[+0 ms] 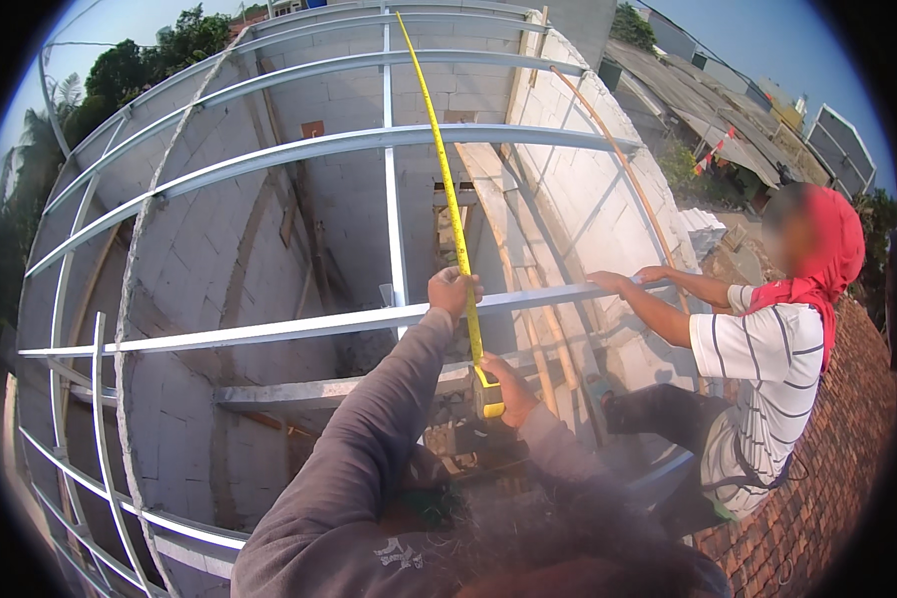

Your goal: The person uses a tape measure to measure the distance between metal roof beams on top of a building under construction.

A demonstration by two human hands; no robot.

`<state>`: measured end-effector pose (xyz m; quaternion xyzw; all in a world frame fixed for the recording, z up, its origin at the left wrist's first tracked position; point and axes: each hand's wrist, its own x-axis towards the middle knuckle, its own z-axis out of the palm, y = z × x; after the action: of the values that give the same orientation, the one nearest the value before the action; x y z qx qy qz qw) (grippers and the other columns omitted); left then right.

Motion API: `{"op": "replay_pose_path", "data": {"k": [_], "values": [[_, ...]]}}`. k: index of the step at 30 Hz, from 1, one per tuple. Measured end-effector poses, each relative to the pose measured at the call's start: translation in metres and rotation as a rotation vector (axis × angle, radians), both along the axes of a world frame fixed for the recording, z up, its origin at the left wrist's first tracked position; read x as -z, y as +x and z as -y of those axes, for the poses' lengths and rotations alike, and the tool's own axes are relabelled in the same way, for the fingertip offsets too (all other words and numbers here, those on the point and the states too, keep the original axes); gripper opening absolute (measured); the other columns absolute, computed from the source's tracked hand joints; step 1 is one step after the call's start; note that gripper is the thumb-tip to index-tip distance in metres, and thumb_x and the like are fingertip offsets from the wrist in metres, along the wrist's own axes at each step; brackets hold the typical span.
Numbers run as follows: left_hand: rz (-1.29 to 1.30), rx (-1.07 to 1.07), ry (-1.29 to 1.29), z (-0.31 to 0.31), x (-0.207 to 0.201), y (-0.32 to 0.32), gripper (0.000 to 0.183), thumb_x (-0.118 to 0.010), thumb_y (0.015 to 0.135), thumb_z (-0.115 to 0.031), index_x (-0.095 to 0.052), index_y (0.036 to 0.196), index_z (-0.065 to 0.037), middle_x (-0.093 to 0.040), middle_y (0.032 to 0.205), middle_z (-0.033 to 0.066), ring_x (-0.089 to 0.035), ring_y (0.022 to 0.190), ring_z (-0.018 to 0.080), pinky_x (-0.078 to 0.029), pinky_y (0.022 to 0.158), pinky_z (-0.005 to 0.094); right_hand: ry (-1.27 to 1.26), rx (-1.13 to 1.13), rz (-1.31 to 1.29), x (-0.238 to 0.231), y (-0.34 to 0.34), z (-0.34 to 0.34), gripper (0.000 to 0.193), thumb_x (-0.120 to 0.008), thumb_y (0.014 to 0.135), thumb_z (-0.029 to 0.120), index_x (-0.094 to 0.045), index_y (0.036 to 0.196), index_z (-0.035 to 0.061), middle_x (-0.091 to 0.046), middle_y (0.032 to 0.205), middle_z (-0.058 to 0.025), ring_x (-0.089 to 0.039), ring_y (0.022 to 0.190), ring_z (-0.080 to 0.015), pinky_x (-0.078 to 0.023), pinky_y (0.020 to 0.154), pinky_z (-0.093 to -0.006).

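My right hand (511, 393) grips the yellow case of a tape measure (489, 399) below the nearest long metal beam. The yellow tape blade (452, 204) runs out far ahead, crossing over several roof beams to the far side. At the near beam (269, 332), my left hand (452, 292) is closed at the blade, its fingers pinching the blade's edge. To the right, a co-worker (767, 339) in a red head covering and striped shirt has both hands on the right end of this same beam.
Further metal beams (319, 151) span the block walls (199, 249), with a deep drop between them. A lengthwise metal bar (392, 199) runs beneath. Wooden planks (488, 194) lean inside by the right wall. A tiled roof (847, 439) slopes at the right.
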<state>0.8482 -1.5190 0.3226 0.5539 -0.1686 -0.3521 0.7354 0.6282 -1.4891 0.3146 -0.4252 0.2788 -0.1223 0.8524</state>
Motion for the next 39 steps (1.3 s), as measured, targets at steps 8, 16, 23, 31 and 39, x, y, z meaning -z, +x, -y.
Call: {"op": "replay_pose_path", "data": {"k": [8,16,23,31,39], "values": [[0.187,-0.106,0.009,0.005,0.055,0.032,0.027,-0.058,0.096,-0.021,-0.064,0.108,0.003,-0.071,0.094,0.0130,-0.070,0.088,0.0235,-0.056,0.078,0.0359,-0.025,0.015,-0.031,-0.012,0.035,0.011,0.040,-0.063,0.093,0.033,-0.056,0.125,0.0098,-0.060,0.092,-0.0042,-0.065,0.071,-0.0173,-0.054,0.057,-0.0317],[0.857,-0.089,1.139,-0.074,0.091,0.094,0.083,-0.056,0.088,-0.063,-0.038,0.150,-0.010,-0.036,0.156,0.0155,-0.015,0.151,0.0325,-0.008,0.122,0.0493,-0.068,-0.057,-0.061,-0.001,0.033,0.026,0.053,-0.060,0.094,0.035,-0.044,0.141,0.0158,-0.062,0.104,-0.0085,-0.067,0.083,-0.0234,-0.055,0.062,-0.0395],[1.091,0.219,1.340,-0.113,0.120,0.117,0.087,-0.050,0.089,-0.069,-0.032,0.153,-0.012,-0.039,0.153,0.0131,-0.018,0.150,0.0315,0.000,0.122,0.0523,-0.098,-0.026,-0.065,-0.015,0.049,0.019,0.050,-0.060,0.094,0.035,-0.048,0.137,0.0120,-0.062,0.101,-0.0076,-0.067,0.081,-0.0208,-0.055,0.060,-0.0362],[1.165,0.180,1.248,-0.124,0.139,0.119,0.083,-0.047,0.093,-0.066,-0.029,0.154,-0.012,-0.044,0.142,0.0146,-0.032,0.139,0.0305,-0.001,0.121,0.0533,-0.154,-0.002,-0.059,-0.003,0.067,0.024,0.055,-0.061,0.093,0.037,-0.049,0.137,0.0084,-0.062,0.100,-0.0081,-0.066,0.079,-0.0198,-0.055,0.059,-0.0332],[1.195,0.195,1.284,-0.120,0.141,0.123,0.081,-0.041,0.094,-0.067,-0.031,0.154,-0.014,-0.044,0.143,0.0137,-0.031,0.140,0.0305,-0.003,0.121,0.0533,-0.159,-0.035,-0.081,-0.012,0.093,0.042,0.046,-0.059,0.093,0.037,-0.049,0.133,0.0149,-0.061,0.104,-0.0083,-0.065,0.086,-0.0232,-0.055,0.063,-0.0416]]}}
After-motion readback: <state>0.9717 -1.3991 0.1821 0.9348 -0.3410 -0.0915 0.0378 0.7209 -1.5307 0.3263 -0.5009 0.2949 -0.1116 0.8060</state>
